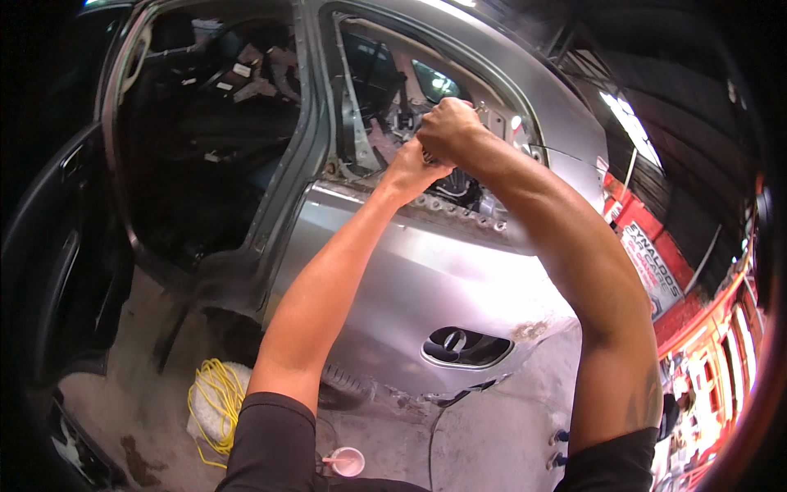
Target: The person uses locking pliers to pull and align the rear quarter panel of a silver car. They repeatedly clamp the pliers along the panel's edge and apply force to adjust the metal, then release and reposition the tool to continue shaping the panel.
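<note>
My two hands meet at the side window opening of a silver car body. My right hand [448,131] is closed in a fist, just above my left hand [410,170] and touching or nearly touching it. My left hand is curled too. A small dark thing shows between them, mostly covered by fingers, and I cannot make out its kind. Below the hands runs a bare metal ledge [459,215] with a row of holes, at the top of the silver rear side panel [393,271]. Low on that panel is an oval opening [467,347] with a dark round part inside.
An open dark car door [45,221] stands at the left, beside the stripped cabin. On the concrete floor [508,435], a yellow cord [215,402] lies over a whitish bundle, near a cup of pink stuff [348,462] with a stick. A red sign wall [648,262] rises at right.
</note>
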`<state>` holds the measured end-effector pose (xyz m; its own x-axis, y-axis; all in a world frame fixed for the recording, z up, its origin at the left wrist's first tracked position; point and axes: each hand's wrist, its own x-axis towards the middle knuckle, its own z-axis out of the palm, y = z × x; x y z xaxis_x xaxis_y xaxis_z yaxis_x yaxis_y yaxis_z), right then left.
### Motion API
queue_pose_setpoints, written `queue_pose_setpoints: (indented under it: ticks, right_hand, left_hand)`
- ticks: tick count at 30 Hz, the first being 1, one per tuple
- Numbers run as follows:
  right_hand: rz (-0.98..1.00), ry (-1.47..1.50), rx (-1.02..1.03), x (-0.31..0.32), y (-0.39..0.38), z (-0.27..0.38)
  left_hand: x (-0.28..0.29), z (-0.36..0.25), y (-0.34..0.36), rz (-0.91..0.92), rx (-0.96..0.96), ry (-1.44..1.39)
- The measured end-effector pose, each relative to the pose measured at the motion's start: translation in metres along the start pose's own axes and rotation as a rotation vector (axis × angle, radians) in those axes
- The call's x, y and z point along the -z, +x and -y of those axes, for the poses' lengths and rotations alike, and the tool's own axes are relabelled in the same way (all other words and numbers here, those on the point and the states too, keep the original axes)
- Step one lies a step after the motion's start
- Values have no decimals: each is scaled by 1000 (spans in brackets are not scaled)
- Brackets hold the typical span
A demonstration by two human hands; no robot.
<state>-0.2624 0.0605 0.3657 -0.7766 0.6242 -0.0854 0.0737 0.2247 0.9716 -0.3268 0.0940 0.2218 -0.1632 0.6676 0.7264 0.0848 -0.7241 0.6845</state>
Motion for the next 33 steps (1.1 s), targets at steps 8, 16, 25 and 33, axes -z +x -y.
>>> queue_pose_setpoints:
  ticks: [8, 16, 25, 33]
  right_hand:
    - [97, 23, 8, -12, -1, -2]
    - [89, 118, 1, -13, -5, -5]
    - [-248, 1035, -261, -25, -36, -61]
    - [-146, 1076, -673, -57, -43, -88]
  left_hand:
    - [-13, 0, 22, -114, 37, 263]
    - [-13, -2, 21, -89, 1, 338]
    - [-19, -4, 19, -144, -33, 367]
    - [-10, -13, 16, -144, 0, 391]
